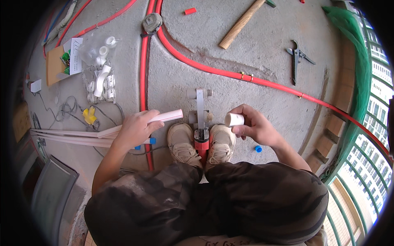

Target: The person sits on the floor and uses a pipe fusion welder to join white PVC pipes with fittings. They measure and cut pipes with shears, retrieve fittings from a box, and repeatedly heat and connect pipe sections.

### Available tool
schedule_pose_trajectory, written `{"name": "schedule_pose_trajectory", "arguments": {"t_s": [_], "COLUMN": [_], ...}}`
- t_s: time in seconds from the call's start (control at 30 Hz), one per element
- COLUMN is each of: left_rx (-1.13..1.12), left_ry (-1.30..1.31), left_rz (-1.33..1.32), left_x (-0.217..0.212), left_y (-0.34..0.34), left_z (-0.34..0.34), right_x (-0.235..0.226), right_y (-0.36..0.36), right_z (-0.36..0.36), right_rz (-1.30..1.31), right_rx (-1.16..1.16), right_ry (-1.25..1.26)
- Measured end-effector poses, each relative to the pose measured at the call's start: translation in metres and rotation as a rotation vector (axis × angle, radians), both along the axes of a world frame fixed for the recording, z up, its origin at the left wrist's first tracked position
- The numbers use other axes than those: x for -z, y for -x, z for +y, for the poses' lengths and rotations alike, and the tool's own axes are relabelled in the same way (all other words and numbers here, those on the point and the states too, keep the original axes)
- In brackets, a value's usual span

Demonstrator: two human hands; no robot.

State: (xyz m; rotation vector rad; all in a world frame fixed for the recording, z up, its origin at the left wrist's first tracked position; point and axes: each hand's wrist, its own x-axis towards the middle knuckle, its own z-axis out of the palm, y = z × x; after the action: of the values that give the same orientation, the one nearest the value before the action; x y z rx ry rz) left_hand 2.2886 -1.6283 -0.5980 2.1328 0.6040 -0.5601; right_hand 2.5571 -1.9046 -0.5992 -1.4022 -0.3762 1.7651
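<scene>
My left hand (pixel 138 128) is closed round a white plastic pipe (pixel 169 116) with a red stripe, its end pointing right. To the right, my right hand (pixel 258 126) grips a short white pipe fitting (pixel 234 119) between thumb and fingers, its mouth facing left. The pipe end and the fitting are apart, with a gap between them. Below that gap a pipe fusion welder (pixel 200 106) stands between my shoes, its flat metal plate carrying round heads on its sides and its red handle toward me.
Red conduit (pixel 193 62) crosses the concrete floor, with a tape measure (pixel 152 23) on it. Beyond lie a hammer (pixel 242 25) and a pipe cutter (pixel 295 61). Bagged white fittings (pixel 100 84) and a yellow plug (pixel 89 115) are left. A blue cap (pixel 258 149) lies right, near green netting (pixel 356 82).
</scene>
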Motion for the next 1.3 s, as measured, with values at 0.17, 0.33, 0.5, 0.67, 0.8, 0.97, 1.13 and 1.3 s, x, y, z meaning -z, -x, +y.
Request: {"name": "schedule_pose_trajectory", "arguments": {"t_s": [0.17, 0.33, 0.5, 0.67, 0.8, 0.97, 1.13, 1.3], "left_rx": [0.038, 0.04, 0.095, 0.151, 0.148, 0.128, 0.088, 0.103], "left_ry": [-0.005, 0.012, 0.047, 0.044, 0.06, 0.031, 0.01, 0.047], "left_rz": [0.015, 0.001, 0.061, 0.074, 0.037, 0.034, -0.01, -0.012], "left_x": [0.014, 0.022, 0.031, 0.041, 0.051, 0.057, 0.057, 0.054], "left_y": [0.002, 0.004, -0.004, -0.011, -0.005, -0.009, -0.004, -0.004], "left_z": [-0.009, -0.009, -0.007, -0.002, -0.002, -0.008, -0.017, -0.016], "right_x": [0.069, 0.072, 0.08, 0.098, 0.099, 0.087, 0.088, 0.075], "right_y": [0.029, 0.036, 0.035, 0.036, 0.036, 0.039, 0.048, 0.038], "right_z": [-0.011, 0.013, 0.019, 0.028, 0.035, 0.04, 0.044, 0.051], "right_rz": [-0.08, -0.495, -0.561, -0.608, -0.545, -0.43, -0.281, -0.276], "right_rx": [-0.037, -0.347, -0.348, -0.387, -0.405, -0.37, -0.266, -0.383], "right_ry": [0.038, -0.126, -0.201, -0.226, -0.163, 0.006, 0.079, 0.165]}}
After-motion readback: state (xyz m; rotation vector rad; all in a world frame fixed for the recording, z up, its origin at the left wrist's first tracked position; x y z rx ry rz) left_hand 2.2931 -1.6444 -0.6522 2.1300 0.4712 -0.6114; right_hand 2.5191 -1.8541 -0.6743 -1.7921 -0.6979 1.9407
